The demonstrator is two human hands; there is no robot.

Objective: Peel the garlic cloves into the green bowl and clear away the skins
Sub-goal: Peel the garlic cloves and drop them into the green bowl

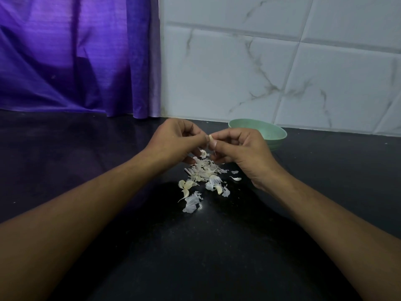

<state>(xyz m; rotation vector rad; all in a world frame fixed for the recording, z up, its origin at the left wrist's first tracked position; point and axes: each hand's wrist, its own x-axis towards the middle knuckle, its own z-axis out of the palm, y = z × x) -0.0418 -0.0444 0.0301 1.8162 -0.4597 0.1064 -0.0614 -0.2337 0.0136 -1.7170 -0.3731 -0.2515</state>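
My left hand (pixel 175 141) and my right hand (pixel 240 151) meet above the black counter, fingertips pinching one small garlic clove (pixel 211 137) between them. A thin strip of skin hangs from the clove by my right thumb. Just below the hands lies a loose pile of white garlic skins (pixel 205 170) mixed with a few unpeeled cloves (pixel 218 189). The green bowl (pixel 274 133) stands behind my right hand near the wall; that hand hides part of it and I cannot make out its contents.
The black counter (pixel 86 159) runs to a white marble-tiled wall (pixel 282 72) at the back right. A purple curtain (pixel 76 57) hangs at the back left down to the counter. One stray clove (pixel 236 178) lies right of the pile.
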